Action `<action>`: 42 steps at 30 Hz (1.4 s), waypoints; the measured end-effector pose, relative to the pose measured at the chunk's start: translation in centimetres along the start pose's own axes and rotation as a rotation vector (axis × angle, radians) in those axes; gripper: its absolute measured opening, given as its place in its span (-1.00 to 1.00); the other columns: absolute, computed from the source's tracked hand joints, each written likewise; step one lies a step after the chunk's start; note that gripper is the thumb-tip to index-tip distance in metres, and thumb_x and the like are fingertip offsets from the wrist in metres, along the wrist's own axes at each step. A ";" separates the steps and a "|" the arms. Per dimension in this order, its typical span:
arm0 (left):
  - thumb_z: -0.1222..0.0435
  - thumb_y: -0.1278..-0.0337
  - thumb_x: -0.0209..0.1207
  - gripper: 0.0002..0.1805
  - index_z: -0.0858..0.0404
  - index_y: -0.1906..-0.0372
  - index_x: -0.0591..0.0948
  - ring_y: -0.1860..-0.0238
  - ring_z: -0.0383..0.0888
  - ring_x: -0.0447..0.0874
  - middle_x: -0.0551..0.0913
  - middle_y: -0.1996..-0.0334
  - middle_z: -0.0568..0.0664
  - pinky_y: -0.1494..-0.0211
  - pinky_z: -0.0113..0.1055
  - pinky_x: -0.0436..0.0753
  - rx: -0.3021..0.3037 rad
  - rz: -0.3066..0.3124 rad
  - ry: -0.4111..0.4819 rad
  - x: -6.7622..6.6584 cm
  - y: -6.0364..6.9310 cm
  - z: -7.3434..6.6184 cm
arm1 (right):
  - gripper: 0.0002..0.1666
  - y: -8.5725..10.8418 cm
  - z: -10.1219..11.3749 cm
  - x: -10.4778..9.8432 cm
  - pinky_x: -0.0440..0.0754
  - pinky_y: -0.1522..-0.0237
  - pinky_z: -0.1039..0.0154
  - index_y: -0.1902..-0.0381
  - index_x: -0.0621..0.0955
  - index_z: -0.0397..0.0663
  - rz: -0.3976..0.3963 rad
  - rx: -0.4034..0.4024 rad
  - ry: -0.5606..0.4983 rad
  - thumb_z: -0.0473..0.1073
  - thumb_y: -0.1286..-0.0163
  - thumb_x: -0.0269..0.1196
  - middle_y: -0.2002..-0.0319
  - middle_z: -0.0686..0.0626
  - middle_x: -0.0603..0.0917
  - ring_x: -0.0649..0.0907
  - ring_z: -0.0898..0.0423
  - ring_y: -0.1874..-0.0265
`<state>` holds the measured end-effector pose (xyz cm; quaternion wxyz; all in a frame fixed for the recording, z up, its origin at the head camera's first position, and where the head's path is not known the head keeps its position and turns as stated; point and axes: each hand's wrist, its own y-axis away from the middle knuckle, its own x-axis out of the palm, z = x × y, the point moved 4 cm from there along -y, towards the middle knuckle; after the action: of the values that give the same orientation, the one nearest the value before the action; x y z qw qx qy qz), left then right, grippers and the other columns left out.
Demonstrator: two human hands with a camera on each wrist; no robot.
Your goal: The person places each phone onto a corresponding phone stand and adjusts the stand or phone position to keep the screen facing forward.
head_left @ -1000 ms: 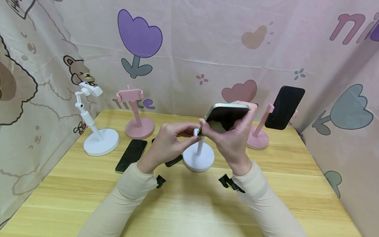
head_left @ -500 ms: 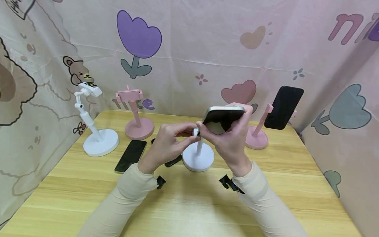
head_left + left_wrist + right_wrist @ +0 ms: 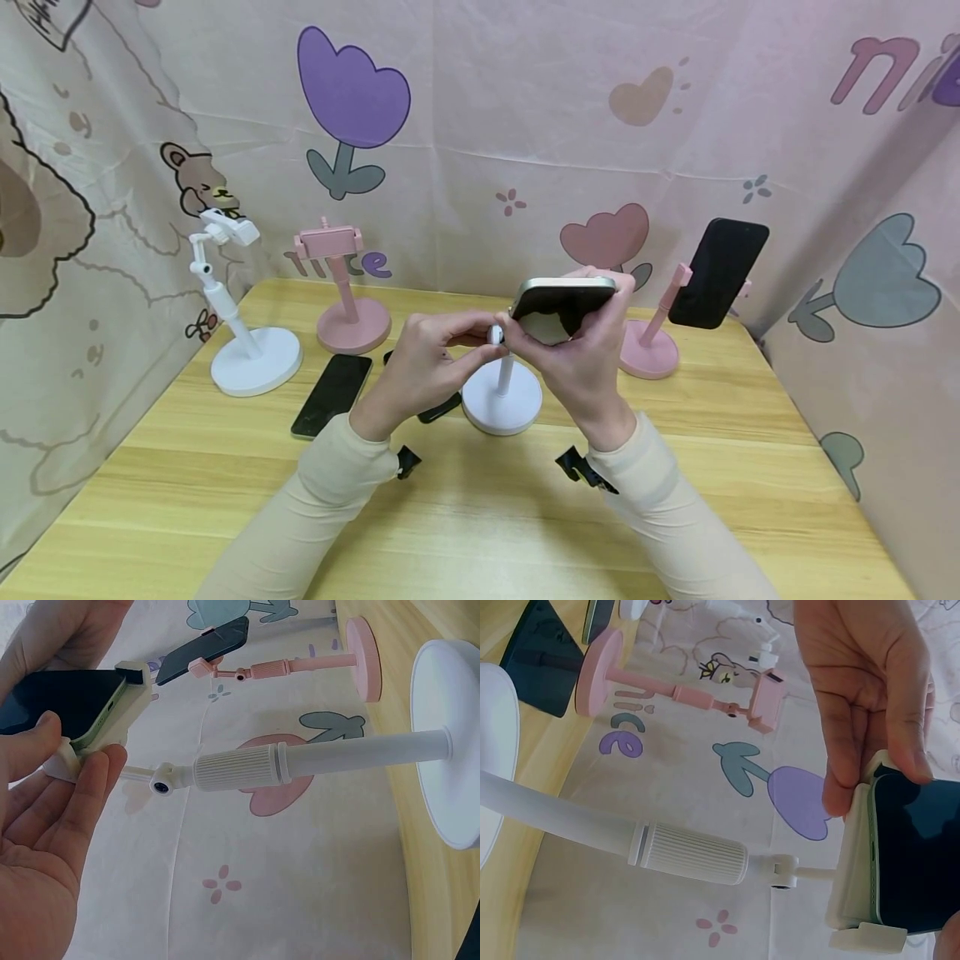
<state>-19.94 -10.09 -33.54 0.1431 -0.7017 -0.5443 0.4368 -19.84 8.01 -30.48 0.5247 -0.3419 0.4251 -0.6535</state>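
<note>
Phone (image 3: 558, 308) is held against the clamp (image 3: 849, 859) of the central white stand (image 3: 502, 402), between the left hand (image 3: 427, 358), by which the clamp is pinched, and the right hand (image 3: 585, 367), by which the phone is gripped. Screen (image 3: 922, 855) is dark, reflective; frame (image 3: 103, 716) is pale green. White stand is supported upright on the wood-grain worktop (image 3: 480, 533); printed cloth (image 3: 480, 100) is hung behind it.

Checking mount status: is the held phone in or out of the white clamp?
In: wrist views show the phone between both ends of the clamp.
</note>
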 end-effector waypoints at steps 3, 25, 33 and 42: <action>0.45 -0.25 0.46 -0.68 0.37 -0.09 0.78 0.10 -0.07 0.92 0.89 0.11 0.11 -0.03 -0.32 0.85 0.004 -0.006 -0.001 0.0 0.0 0.0 | -0.07 0.1 -0.1 0.0 0.59 -0.03 0.36 0.04 0.21 -0.54 0.001 0.001 -0.006 -0.16 -0.01 0.63 0.22 -0.03 0.60 0.64 0.09 0.15; 0.43 -0.23 0.49 -0.73 0.36 -0.01 0.79 0.16 -0.08 0.93 0.89 0.17 0.10 0.02 -0.37 0.84 -0.011 -0.045 0.026 0.2 0.0 0.3 | -0.20 0.3 -0.8 0.0 0.70 0.09 0.33 -0.10 0.31 -0.09 0.031 0.155 -0.153 -0.20 -0.15 0.65 0.14 0.06 0.73 0.73 0.10 0.19; 0.42 -0.26 0.47 -0.73 0.36 -0.03 0.79 0.16 -0.09 0.92 0.89 0.13 0.11 0.04 -0.36 0.85 -0.048 -0.022 0.069 0.1 -0.4 0.1 | -0.34 -0.9 -0.5 -1.0 0.68 0.11 0.37 -0.15 0.32 -0.18 0.130 0.135 -0.181 0.05 -0.46 0.45 0.07 0.07 0.63 0.71 0.13 0.19; 0.40 -0.28 0.46 -0.76 0.34 -0.01 0.80 0.19 -0.13 0.90 0.89 0.16 0.09 0.06 -0.35 0.85 -0.130 -0.029 0.086 -0.1 -0.5 0.5 | -0.52 -2.5 -0.1 -2.1 0.77 0.04 0.39 -0.35 0.35 -0.38 0.201 0.092 -0.134 -0.37 -0.57 0.18 -0.02 0.09 0.71 0.76 0.16 0.12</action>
<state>-20.64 -10.12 -33.51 0.1269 -0.7197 -0.5749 0.3679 -20.45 10.27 -28.21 0.6300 -0.3158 0.3910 -0.5921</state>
